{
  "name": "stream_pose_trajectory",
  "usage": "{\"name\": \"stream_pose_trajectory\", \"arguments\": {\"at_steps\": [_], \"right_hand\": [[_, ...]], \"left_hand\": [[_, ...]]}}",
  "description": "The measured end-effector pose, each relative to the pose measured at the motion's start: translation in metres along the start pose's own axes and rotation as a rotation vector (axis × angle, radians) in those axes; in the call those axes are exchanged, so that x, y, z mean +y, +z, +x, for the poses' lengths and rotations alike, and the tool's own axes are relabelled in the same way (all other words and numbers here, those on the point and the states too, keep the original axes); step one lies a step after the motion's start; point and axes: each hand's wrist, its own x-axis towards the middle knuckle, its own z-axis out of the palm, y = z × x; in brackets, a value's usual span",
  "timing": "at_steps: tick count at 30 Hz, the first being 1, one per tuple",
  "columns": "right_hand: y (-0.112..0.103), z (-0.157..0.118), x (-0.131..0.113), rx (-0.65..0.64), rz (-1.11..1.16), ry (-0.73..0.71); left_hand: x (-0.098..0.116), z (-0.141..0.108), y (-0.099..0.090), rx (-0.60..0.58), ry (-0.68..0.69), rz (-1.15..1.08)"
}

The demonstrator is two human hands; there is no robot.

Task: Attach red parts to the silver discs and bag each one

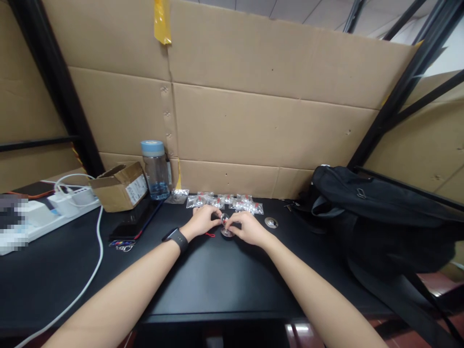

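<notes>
Over the middle of the black table (232,280), my left hand (203,220) and my right hand (249,229) meet at a small clear round piece (224,219) with a bit of red in it. Both hands have their fingertips pinched at this piece; its exact kind is too small to make out. Just below it, a clear disc-like part (227,233) sits under my right fingers. A red cord (210,235) lies beside my left hand. Behind the hands are several small clear packets (197,201) with red bits inside. A shiny round disc (271,222) rests right of my right hand.
At the left stand a water bottle (155,171), an opened cardboard box (118,188), a dark phone-like slab (136,220), a keyring (123,245) and a power strip (47,220) with a white cable (97,256). A black backpack (384,217) fills the right. Cardboard (253,125) walls the back.
</notes>
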Motion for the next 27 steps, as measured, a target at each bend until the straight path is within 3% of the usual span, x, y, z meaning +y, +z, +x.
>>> {"name": "stream_pose_trajectory", "arguments": {"at_steps": [5, 9, 18, 20, 24, 27], "right_hand": [[-0.003, -0.001, -0.002, 0.002, 0.022, 0.004], [-0.011, -0.002, -0.008, 0.007, -0.004, -0.012], [-0.022, -0.007, -0.002, 0.089, -0.070, 0.032], [-0.023, -0.005, -0.004, 0.199, -0.045, 0.049], [-0.030, -0.003, -0.013, 0.584, 0.076, 0.166], [-0.035, -0.005, -0.020, 0.699, 0.166, 0.213]], "left_hand": [[0.004, -0.002, 0.001, -0.013, -0.012, -0.041], [0.009, -0.003, -0.009, -0.024, 0.045, 0.002], [0.015, -0.009, -0.024, 0.096, 0.085, 0.148], [0.016, -0.009, -0.024, 0.083, 0.087, 0.136], [0.018, -0.008, -0.024, 0.088, 0.073, 0.054], [0.019, -0.004, -0.019, 0.147, 0.060, -0.077]]}}
